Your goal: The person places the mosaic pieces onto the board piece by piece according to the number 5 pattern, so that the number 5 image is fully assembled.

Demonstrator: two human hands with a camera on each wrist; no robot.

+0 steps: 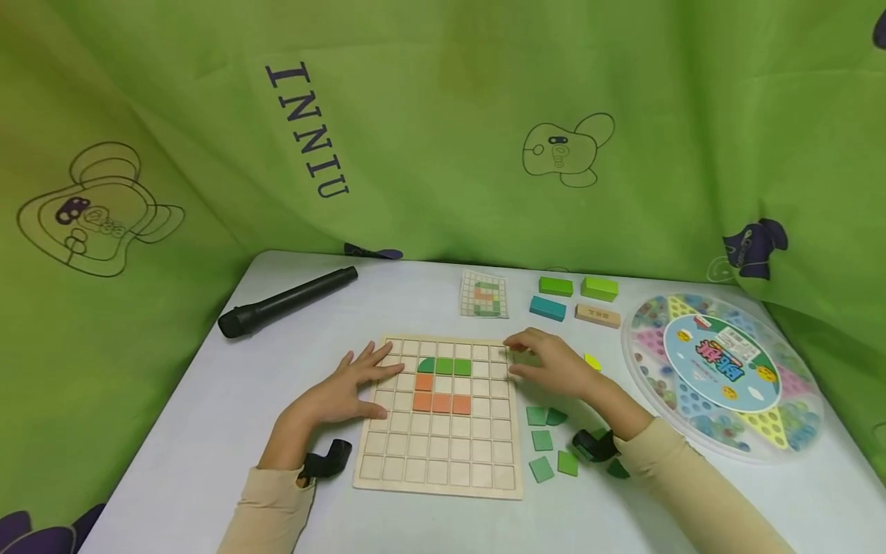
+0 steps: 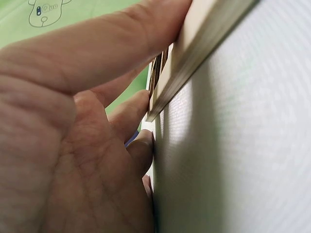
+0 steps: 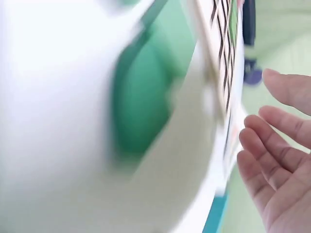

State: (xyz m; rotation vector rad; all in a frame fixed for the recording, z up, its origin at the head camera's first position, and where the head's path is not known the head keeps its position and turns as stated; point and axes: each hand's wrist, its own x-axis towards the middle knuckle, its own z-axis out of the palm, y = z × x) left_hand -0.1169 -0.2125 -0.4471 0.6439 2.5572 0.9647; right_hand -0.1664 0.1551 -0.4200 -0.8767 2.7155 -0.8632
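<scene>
Wooden grid board (image 1: 439,448) located between the hands; seven tiles are seated in its cells: three green (one with a rounded corner) and four orange (image 1: 441,403). Left hand (image 1: 346,391) spread along the board's near-left edge, thumb and fingers laid on it, nothing grasped. Right hand (image 1: 554,362) loosely bent at the opposite upper corner, empty; contact with the board cannot be told. Round clear case (image 1: 628,358) placed to the right of the right hand; marbles (image 1: 806,429) are held in its outer compartments, between triangles of yellow, pink and blue dotted with holes. Its oval label (image 1: 754,385) is printed with red Chinese characters, not read with certainty, and yellow smiling faces; a white sticker is attached. Beyond the right hand, two green blocks, a blue block (image 1: 547,308) and a wooden block (image 1: 598,315) are set; marks on the last are too small to be read. Patterned card (image 1: 484,295) laid past the board, between the hands. Green loose tiles (image 1: 543,440) scattered nearer than the right hand. Dark capitals, apparently INNIU, are printed on the green cloth (image 1: 429,115) beyond both hands.
</scene>
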